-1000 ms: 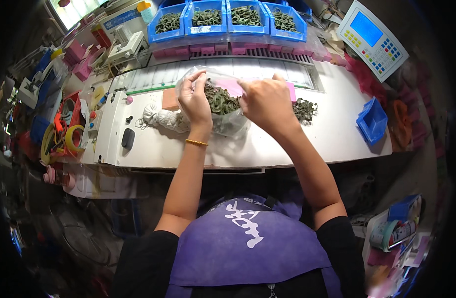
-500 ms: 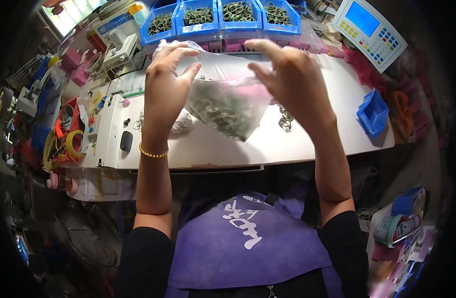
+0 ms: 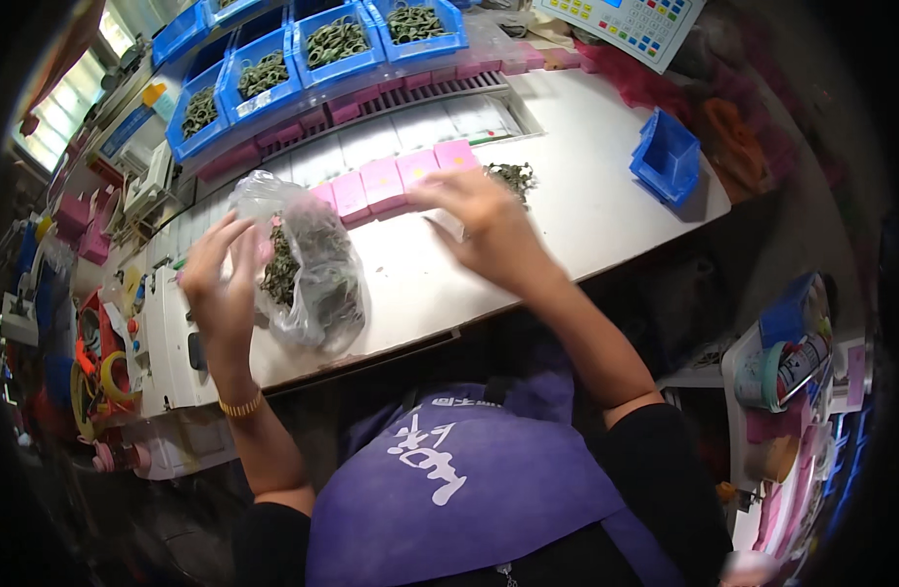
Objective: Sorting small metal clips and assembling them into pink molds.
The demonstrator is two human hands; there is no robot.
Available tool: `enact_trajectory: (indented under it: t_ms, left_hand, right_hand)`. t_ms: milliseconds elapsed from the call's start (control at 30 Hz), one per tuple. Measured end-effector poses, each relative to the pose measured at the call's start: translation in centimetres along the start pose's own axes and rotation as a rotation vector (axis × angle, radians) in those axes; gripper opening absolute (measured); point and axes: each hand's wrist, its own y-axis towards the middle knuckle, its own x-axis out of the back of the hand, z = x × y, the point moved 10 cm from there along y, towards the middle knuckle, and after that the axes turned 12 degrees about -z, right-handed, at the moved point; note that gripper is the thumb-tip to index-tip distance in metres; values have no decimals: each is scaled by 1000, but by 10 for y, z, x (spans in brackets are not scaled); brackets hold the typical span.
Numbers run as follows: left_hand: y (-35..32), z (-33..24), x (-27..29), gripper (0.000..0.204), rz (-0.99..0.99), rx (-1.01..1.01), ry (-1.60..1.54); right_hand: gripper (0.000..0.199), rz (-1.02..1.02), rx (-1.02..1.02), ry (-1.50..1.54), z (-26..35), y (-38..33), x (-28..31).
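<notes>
One translucent plastic bag (image 3: 337, 279), slumped on the white tabletop (image 3: 577, 122), holds many small dark green rings (image 3: 281, 274) that show at its left side. The person's left hand (image 3: 223, 284) is right at that side, its fingers half curled and blurred by motion; I cannot tell whether they grip the plastic. A gold-coloured bracelet (image 3: 241, 406) circles that wrist. The right hand (image 3: 494, 235) hovers well apart from the bag, thumb and fingers spread wide around nothing, near the right part of a row of pink square blocks (image 3: 383, 186). Just beyond it lies a loose heap of dark rings (image 3: 513, 178). Farther right stands a blue plastic bin (image 3: 668, 161), and behind the blocks, other blue bins (image 3: 264, 93) hold more rings.
</notes>
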Motion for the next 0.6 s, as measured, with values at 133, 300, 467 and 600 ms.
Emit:
enact_trajectory:
  t_ms: [133, 300, 467, 600]
  left_hand:
    - [-49, -54, 31, 7, -287, 196, -306]
    - [-94, -148, -109, 34, 310, -21, -558]
    - [-104, -177, -197, 52, 321, -146, -375]
    - [-108, -185, -234, 52, 371, -272, -181]
  right_hand:
    - [50, 165, -105, -314, -97, -37, 5]
    - [46, 177, -230, -251, -134, -67, 25]
    - [35, -96, -353, -235, -155, -83, 80]
    - [30, -337, -750, -53, -203, -123, 113]
